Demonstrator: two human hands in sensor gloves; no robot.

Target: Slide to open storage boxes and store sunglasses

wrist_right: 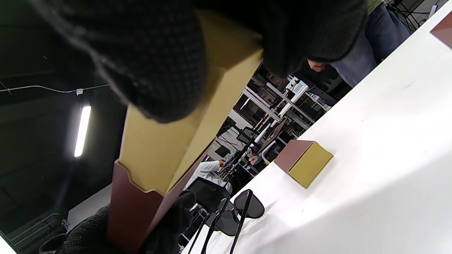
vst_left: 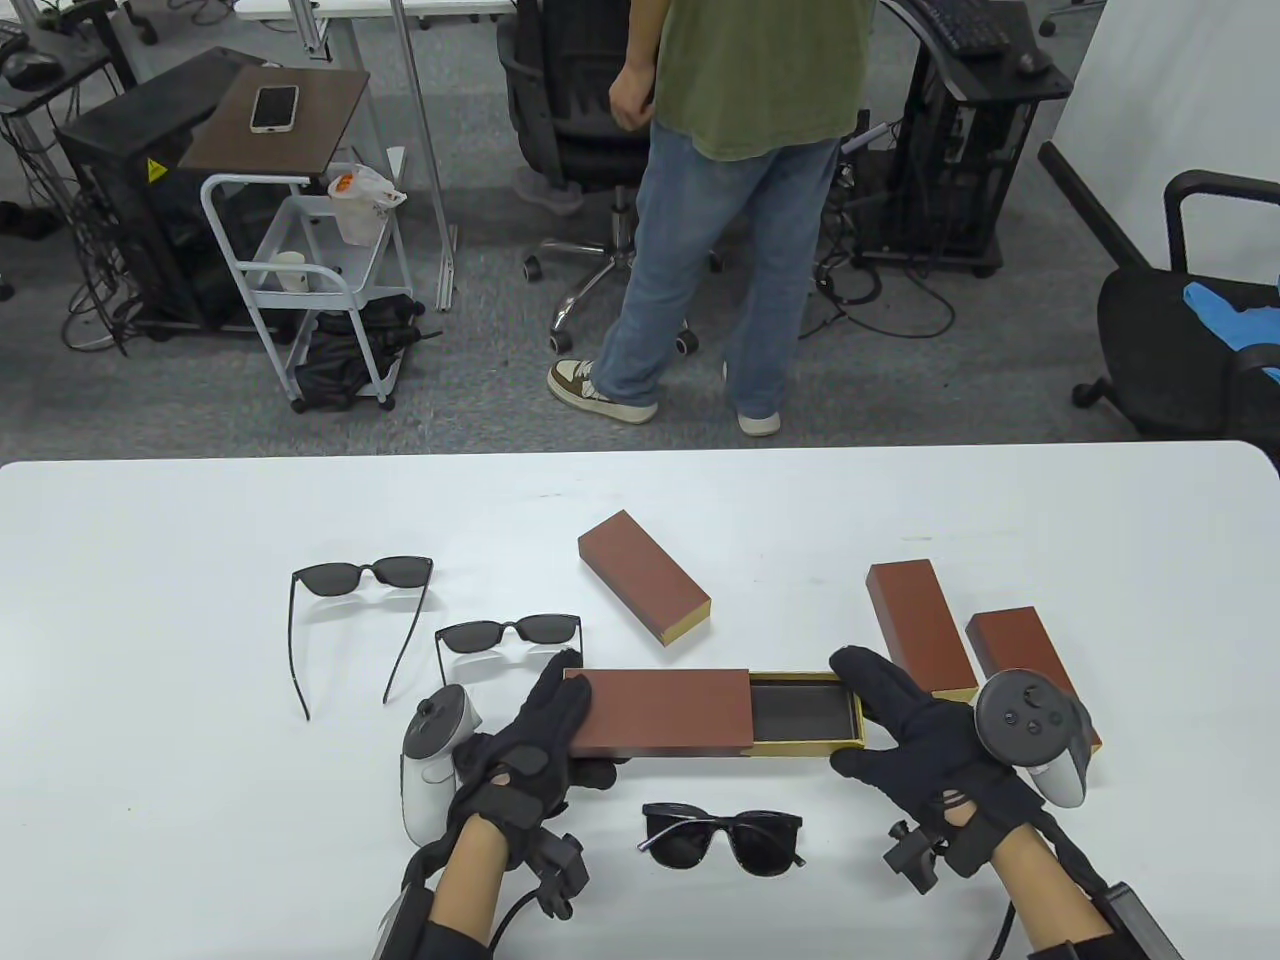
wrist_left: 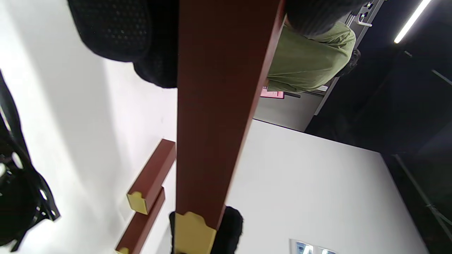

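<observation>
Hidden and cut-off parts

The standing person (vst_left: 740, 150) is cropped above the chest by the top edge. The right hand (vst_left: 935, 745) covers part of two closed boxes (vst_left: 925, 625). In the left wrist view, sunglasses (wrist_left: 21, 197) are a dark blur cut by the left edge.

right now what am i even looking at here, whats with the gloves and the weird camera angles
These are a person's two hands in black sensor gloves, each with a tracker strapped on its back. One camera looks down at the white table; the other two sit on the wrists, hence the tilted close-ups. The left hand grips the red-brown sleeve of a storage box, while the right hand holds its gold drawer, slid partly out. Three closed boxes and three pairs of sunglasses lie on the table.
</observation>
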